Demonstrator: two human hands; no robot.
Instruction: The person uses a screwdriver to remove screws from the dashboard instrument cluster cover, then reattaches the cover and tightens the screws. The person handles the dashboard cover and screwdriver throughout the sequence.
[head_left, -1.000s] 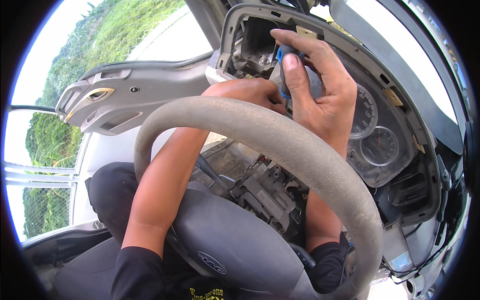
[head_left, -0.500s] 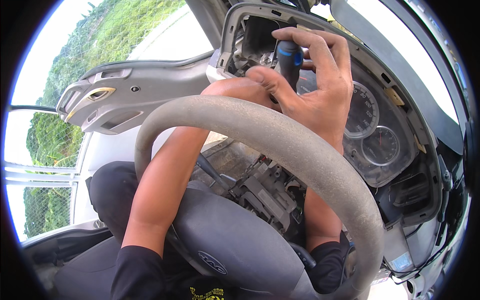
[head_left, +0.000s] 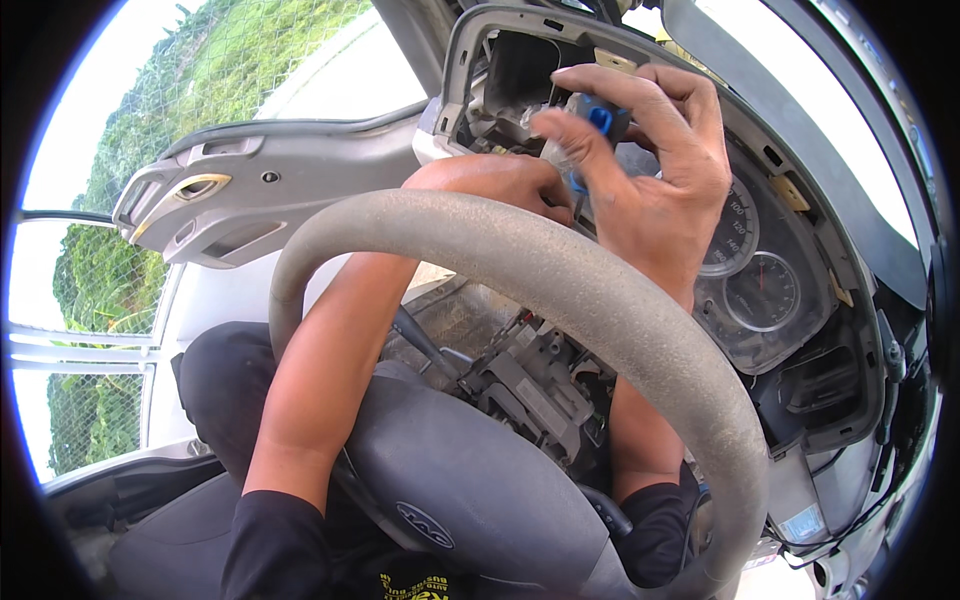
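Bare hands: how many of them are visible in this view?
2, both beyond the steering wheel: the left hand, partly hidden, and farther right the right hand, around a blue-and-black handle.

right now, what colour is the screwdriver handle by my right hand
The screwdriver handle is black with bright blue parts; head view.

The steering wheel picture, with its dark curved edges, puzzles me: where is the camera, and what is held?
There's no robot here, just someone working bare-handed with this camera worn on the head, looking down. Its wide lens bends straight edges. Beyond the steering wheel, the right hand curls around a black-and-blue handle; blur hides how firmly. The left hand is just below and left of it in the picture, its grip partly hidden. Instead of a tabletop, you see round gauges set in a dashboard.
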